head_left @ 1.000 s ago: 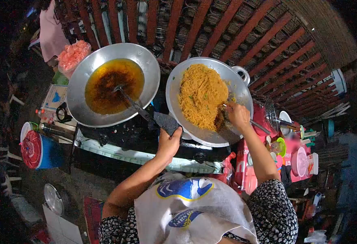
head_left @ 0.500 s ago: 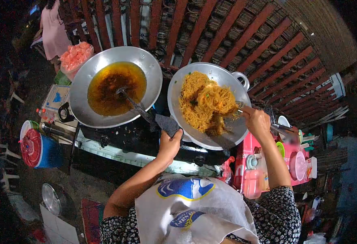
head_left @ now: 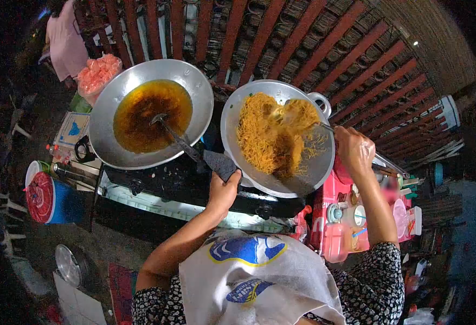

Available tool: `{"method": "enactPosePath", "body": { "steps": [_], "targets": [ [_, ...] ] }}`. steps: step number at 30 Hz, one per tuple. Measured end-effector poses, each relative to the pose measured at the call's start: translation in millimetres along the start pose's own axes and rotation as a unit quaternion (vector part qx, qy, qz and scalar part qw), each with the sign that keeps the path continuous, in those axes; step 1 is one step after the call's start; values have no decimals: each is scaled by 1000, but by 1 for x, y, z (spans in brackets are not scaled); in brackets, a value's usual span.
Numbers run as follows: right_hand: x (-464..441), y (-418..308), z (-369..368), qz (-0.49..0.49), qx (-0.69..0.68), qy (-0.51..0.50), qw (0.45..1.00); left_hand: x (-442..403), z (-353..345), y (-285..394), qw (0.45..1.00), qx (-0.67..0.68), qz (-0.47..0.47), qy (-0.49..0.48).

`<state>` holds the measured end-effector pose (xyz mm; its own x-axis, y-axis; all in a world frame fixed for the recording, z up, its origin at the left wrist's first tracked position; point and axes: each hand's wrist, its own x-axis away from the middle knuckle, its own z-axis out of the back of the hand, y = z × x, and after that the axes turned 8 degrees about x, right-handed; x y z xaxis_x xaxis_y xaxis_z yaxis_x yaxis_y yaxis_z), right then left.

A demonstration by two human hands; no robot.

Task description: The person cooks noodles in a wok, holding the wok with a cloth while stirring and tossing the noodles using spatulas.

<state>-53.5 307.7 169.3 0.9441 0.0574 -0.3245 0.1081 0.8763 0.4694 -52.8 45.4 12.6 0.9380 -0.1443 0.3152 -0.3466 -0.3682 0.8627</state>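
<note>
My left hand point(head_left: 224, 190) is closed on a dark grey cloth point(head_left: 220, 164) at the near edge of the right wok point(head_left: 315, 173). That wok holds orange-yellow noodles point(head_left: 259, 135) with green bits. A metal utensil point(head_left: 326, 127) is in my right hand point(head_left: 354, 150), fingers wrapped round it at the wok's right rim; its far end is among blurred, lifted noodles. On the left, a second wok point(head_left: 105, 97) contains brown-yellow oil point(head_left: 146, 130), with a ladle point(head_left: 167, 127) resting in it, its handle reaching toward the cloth.
Both woks sit on a black stove point(head_left: 162, 187). A bag of pink crackers point(head_left: 98, 76) stands behind the left wok. Containers stand on a pink-covered table point(head_left: 317, 222) at right. A blue bucket point(head_left: 64, 200) is at left. Beyond the slatted fence point(head_left: 232, 38), a person point(head_left: 67, 46) stands upper left.
My right hand has moved right and up from over the noodles to beyond the wok's rim. The noodles are spread and lifted toward the right. My left hand stays at the cloth.
</note>
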Motion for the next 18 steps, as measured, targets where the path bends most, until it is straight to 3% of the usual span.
{"method": "enactPosePath", "body": {
  "steps": [10, 15, 18],
  "targets": [
    [-13, 16, 1, 140, 62, 90, 984, 1, -1, 2, 1000, 8, 10, 12],
    [-25, 38, -19, 73, 101, -52, 991, 2, -3, 2, 999, 26, 2, 22],
    [-39, 63, -47, 62, 95, -78, 990, 4, -1, 0, 999, -8, 2, 37]
  ]
}}
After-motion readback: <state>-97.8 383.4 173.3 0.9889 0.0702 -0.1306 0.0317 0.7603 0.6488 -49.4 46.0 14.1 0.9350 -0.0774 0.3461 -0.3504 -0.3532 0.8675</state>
